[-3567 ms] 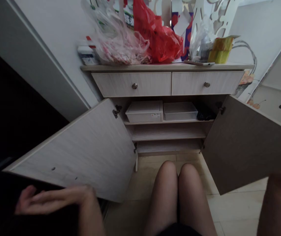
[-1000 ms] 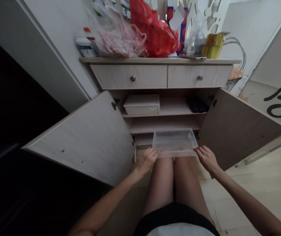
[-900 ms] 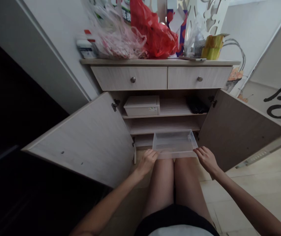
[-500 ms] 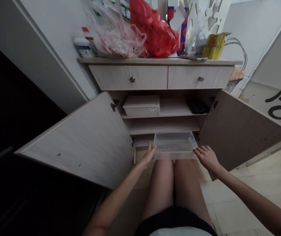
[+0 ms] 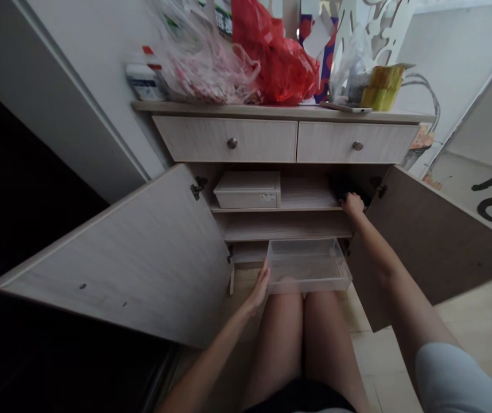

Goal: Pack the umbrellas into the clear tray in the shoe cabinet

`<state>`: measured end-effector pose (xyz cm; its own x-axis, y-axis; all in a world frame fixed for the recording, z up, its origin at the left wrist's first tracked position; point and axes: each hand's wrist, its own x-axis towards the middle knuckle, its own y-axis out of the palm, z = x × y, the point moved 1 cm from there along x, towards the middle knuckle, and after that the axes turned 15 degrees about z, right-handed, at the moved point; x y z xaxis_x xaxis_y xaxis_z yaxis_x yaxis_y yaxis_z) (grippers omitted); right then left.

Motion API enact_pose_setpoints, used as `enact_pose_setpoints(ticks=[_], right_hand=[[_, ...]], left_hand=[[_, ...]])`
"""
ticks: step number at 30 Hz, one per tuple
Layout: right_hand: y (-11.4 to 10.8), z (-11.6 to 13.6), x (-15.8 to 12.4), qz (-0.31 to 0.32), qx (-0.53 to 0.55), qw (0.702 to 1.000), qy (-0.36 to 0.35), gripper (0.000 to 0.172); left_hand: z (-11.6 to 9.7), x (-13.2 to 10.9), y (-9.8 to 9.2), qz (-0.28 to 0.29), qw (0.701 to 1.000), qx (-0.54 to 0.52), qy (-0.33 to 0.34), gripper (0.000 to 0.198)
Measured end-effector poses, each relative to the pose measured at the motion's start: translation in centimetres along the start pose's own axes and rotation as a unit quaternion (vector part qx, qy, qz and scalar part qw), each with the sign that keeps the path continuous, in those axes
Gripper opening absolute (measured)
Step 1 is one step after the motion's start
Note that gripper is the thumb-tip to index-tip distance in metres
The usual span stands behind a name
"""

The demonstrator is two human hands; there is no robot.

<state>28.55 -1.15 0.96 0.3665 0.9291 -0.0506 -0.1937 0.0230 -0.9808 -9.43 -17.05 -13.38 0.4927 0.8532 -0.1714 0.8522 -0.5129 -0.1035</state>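
A clear, open-topped plastic box (image 5: 308, 267) rests on my knees in front of the cabinet, with nothing visible inside it. My left hand (image 5: 260, 285) is closed on the box's left side, thumb and fingers along the wall. On the upper shelf at the right, my right hand (image 5: 353, 203) has its fingers curled on a black, soft-looking bundle (image 5: 340, 186), partly hidden in shadow. A white lidded storage box (image 5: 248, 190) with a small label sits at the left of that same shelf.
Both cabinet doors, left (image 5: 129, 252) and right (image 5: 439, 246), stand wide open. Above are two drawers with round knobs (image 5: 232, 143). The cabinet top (image 5: 246, 109) carries a red plastic bag (image 5: 275, 63), a clear bag (image 5: 206, 63), a white bottle (image 5: 143, 82) and yellow tape rolls (image 5: 383, 89).
My right hand has left the clear box's right side and moved up and forward to the black bundle. My left hand stays at the box's left side. The view has shifted slightly.
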Motion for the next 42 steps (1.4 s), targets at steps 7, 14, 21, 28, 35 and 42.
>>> enact_pose_setpoints(ticks=[7, 14, 21, 28, 35, 42], right_hand=[[2.3, 1.3, 2.6, -0.004, 0.088, 0.995, 0.042, 0.041], [3.4, 1.1, 1.9, -0.023, 0.249, 0.966, 0.069, 0.039], [2.5, -0.5, 0.2, -0.006, 0.512, 0.855, 0.081, 0.027], [2.1, -3.7, -5.1, 0.133, 0.689, 0.712, -0.004, 0.021], [3.4, -6.1, -10.4, 0.304, 0.579, 0.746, -0.128, 0.038], [5.0, -5.0, -12.5, 0.382, 0.444, 0.780, -0.221, 0.055]], left_hand=[[0.3, -0.4, -0.2, 0.002, 1.000, -0.008, 0.026, 0.089], [0.2, -0.3, 0.0, -0.008, 0.999, -0.006, 0.034, 0.088], [-0.1, -0.4, 0.1, -0.011, 0.999, -0.006, 0.038, 0.085], [-0.7, -0.8, 0.6, -0.007, 1.000, -0.004, 0.030, 0.084], [-1.0, -0.8, 0.8, -0.016, 0.999, -0.014, 0.028, 0.080], [-1.2, -1.0, 0.9, -0.021, 1.000, -0.009, 0.021, 0.079]])
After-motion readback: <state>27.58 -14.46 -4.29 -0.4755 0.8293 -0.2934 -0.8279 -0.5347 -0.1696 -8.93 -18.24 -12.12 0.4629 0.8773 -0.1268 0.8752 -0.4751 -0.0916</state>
